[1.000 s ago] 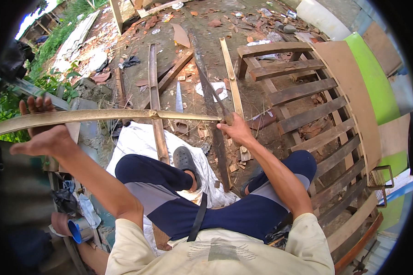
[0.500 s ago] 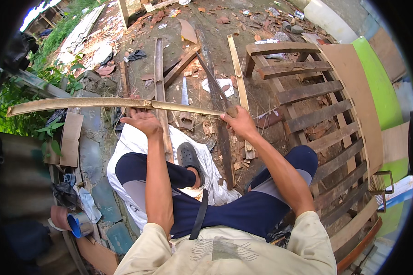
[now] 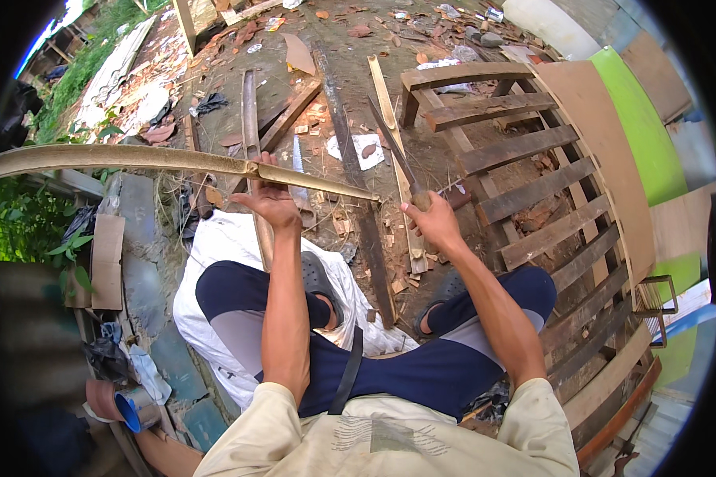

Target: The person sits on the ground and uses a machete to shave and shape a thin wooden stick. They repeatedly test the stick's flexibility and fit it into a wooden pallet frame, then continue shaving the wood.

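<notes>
My left hand (image 3: pixel 274 205) is palm up under a long split bamboo strip (image 3: pixel 143 157), its fingers behind the strip near a node and its thumb out to the side. The strip reaches from the far left to a thin end in front of me. Just right of that end, my right hand (image 3: pixel 435 224) is closed around the wooden handle of a machete (image 3: pixel 392 145). Its dark blade points up and away to the left, apart from the strip. A white cloth (image 3: pixel 207 246) lies beneath my left leg.
A slatted wooden frame (image 3: pixel 525 159) stands on the right beside a brown panel (image 3: pixel 605 151). More bamboo pieces (image 3: pixel 386 95), a dark wooden bar (image 3: pixel 346 143) and a saw blade (image 3: pixel 297 155) lie ahead among chips. At the lower left is a blue container (image 3: pixel 139 409).
My right hand and the machete have moved right, away from the strip's end. My left hand has shifted right along the strip, past the node. The view has turned slightly.
</notes>
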`<state>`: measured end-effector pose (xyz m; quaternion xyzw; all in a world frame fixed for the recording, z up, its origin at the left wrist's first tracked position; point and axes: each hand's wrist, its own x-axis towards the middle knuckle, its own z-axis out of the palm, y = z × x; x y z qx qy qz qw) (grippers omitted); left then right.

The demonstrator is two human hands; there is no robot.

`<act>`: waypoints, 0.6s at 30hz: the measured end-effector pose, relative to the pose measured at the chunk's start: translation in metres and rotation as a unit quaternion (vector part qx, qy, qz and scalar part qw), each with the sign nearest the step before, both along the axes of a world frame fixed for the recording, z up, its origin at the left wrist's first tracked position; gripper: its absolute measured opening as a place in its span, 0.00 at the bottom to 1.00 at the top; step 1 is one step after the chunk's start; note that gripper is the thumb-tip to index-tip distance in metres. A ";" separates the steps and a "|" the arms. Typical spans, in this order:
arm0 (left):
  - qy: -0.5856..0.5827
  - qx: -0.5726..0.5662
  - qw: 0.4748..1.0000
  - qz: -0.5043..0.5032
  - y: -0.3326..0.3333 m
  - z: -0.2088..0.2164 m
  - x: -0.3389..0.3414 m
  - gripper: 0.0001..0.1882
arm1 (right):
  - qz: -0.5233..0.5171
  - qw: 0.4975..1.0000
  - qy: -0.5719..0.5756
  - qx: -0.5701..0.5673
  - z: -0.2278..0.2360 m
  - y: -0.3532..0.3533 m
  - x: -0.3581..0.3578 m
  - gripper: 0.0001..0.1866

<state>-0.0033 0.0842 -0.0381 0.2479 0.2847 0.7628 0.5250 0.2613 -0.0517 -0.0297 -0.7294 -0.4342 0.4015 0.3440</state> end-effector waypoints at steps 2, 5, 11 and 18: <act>0.004 0.011 1.000 -0.018 0.002 -0.005 0.013 0.60 | -0.003 1.000 -0.008 0.000 -0.002 -0.005 0.005 0.24; 0.035 0.020 0.997 -0.059 0.000 -0.018 0.027 0.59 | -0.003 0.999 -0.030 0.011 -0.004 -0.012 0.008 0.22; 0.205 0.057 0.974 0.082 -0.012 -0.015 0.042 0.29 | -0.017 1.000 -0.022 -0.012 0.011 -0.023 0.004 0.21; 0.168 0.071 0.978 0.100 -0.030 0.073 0.019 0.26 | -0.019 0.998 -0.055 -0.029 -0.012 -0.019 0.014 0.24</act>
